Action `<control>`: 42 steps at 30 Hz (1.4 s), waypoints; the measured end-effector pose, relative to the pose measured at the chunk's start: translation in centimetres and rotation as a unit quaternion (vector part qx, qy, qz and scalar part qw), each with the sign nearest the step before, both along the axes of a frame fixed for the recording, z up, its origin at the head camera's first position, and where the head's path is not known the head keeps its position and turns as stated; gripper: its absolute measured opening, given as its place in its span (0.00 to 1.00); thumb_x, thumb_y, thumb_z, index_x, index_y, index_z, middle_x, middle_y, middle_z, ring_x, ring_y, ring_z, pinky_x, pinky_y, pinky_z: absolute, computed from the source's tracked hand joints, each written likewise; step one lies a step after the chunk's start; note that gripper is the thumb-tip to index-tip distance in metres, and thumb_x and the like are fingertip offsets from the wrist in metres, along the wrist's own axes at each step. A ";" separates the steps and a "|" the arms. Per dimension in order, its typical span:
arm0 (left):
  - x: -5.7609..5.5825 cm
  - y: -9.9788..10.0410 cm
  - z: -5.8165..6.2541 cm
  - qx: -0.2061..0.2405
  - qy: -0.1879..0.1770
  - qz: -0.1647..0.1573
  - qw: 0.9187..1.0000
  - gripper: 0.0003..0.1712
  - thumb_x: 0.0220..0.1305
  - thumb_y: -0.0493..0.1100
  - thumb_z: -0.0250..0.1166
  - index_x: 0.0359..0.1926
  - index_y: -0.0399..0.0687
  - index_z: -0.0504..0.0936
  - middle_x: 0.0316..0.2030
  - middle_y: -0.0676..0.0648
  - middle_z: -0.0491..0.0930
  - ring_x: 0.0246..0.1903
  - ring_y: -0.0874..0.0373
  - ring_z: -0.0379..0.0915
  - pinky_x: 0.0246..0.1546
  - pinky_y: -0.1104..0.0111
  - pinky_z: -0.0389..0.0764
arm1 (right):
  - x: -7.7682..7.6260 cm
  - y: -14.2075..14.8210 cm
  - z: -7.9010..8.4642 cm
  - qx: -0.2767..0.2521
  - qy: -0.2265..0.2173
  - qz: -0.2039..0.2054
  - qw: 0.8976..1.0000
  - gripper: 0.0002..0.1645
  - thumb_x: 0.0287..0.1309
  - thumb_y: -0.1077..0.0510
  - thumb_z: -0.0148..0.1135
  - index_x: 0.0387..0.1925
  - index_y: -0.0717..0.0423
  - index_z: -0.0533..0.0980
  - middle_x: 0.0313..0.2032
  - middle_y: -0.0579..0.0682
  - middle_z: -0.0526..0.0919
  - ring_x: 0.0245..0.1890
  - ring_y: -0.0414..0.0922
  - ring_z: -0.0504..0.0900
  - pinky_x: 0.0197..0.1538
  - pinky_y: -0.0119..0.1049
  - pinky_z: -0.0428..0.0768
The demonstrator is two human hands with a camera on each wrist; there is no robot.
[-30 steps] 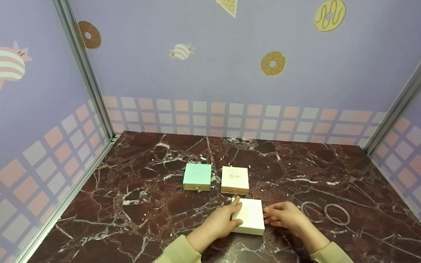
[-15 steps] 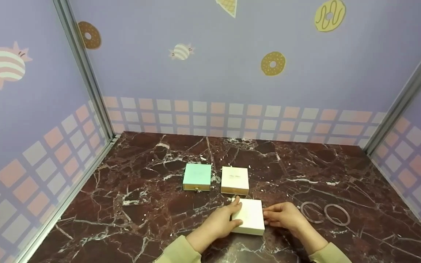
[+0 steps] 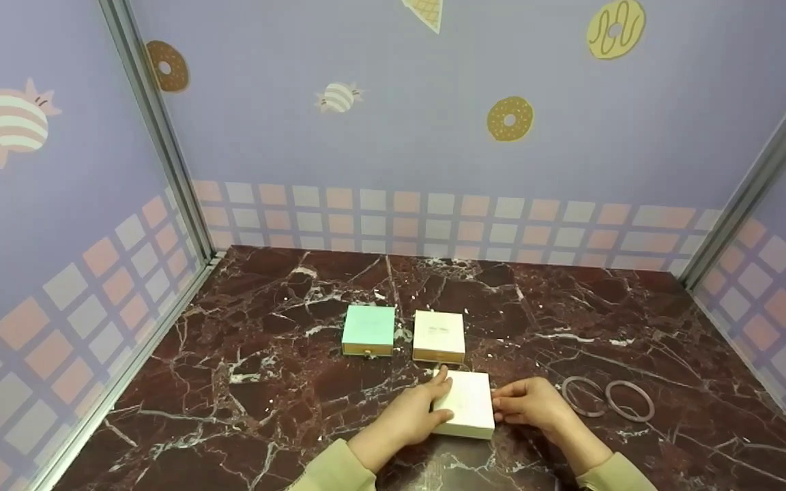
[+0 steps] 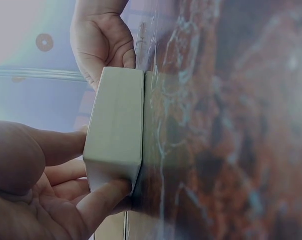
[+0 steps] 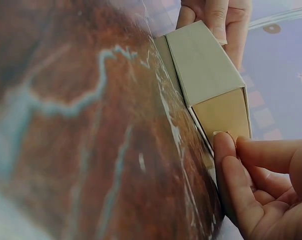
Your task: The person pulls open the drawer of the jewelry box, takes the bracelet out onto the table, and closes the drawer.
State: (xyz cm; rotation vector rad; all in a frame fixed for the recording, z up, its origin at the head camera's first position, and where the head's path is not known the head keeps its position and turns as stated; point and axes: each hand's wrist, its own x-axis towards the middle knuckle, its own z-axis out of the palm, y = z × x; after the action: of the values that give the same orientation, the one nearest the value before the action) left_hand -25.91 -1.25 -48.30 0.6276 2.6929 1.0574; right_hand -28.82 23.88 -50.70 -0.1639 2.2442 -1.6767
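Note:
A pale cream drawer box (image 3: 468,402) lies on the dark red marbled table. My left hand (image 3: 410,410) grips it from the left, thumb on the top and fingers along the side. At its right side, my right hand (image 3: 529,404) pinches with thumb and fingertips at the middle of the gold drawer front (image 5: 222,114), where a small pull is mostly hidden. The drawer front sits flush in its sleeve. In the left wrist view the plain near side of the box (image 4: 115,115) shows between both hands.
Behind the held box stand a mint green drawer box (image 3: 369,327) with a gold front and small knob, and a cream drawer box (image 3: 439,334). Two pale rings, a left one (image 3: 565,397) and a right one (image 3: 609,399), lie right of my right hand. Patterned walls (image 3: 393,102) enclose the table.
My right fingertips have shifted very slightly against the box's right side. The left hand, the boxes and the rings have stayed in place.

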 end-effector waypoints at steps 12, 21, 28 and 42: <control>-0.1 0.0 0.1 -0.002 -0.005 0.002 1.000 0.35 0.70 0.43 0.66 0.74 0.38 0.68 0.80 0.44 0.57 0.75 0.42 0.63 0.76 0.51 0.66 | -0.4 0.0 -0.3 0.015 0.007 -0.004 1.000 0.14 0.62 0.69 0.67 0.45 0.80 0.81 0.33 0.54 0.91 0.28 0.39 0.87 0.36 0.31 0.90; -0.1 0.0 0.0 -0.010 0.005 0.001 1.000 0.35 0.70 0.44 0.67 0.74 0.39 0.68 0.79 0.43 0.58 0.74 0.41 0.64 0.76 0.51 0.67 | -0.1 0.0 0.2 0.015 0.012 0.005 1.000 0.13 0.62 0.69 0.67 0.43 0.79 0.82 0.33 0.54 0.90 0.28 0.39 0.87 0.37 0.33 0.91; 0.0 0.0 0.3 -0.007 -0.001 -0.001 1.000 0.35 0.70 0.43 0.67 0.74 0.37 0.68 0.79 0.42 0.58 0.75 0.42 0.63 0.76 0.52 0.66 | -0.3 0.3 -0.2 0.021 0.011 0.007 1.000 0.12 0.62 0.70 0.66 0.42 0.80 0.81 0.31 0.52 0.90 0.27 0.38 0.87 0.37 0.32 0.91; -0.1 0.1 -0.1 -0.013 0.010 0.001 1.000 0.35 0.69 0.43 0.67 0.73 0.37 0.69 0.79 0.42 0.59 0.74 0.42 0.64 0.76 0.52 0.66 | -0.6 1.0 -0.2 0.025 0.018 0.024 0.999 0.11 0.62 0.71 0.65 0.41 0.81 0.81 0.29 0.51 0.89 0.25 0.38 0.86 0.35 0.32 0.90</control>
State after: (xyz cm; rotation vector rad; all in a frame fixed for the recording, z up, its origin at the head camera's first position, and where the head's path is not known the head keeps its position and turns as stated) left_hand -25.99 -1.19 -48.39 0.6347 2.7212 1.0202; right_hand -29.42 24.85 -50.92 -0.2353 2.2875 -1.6051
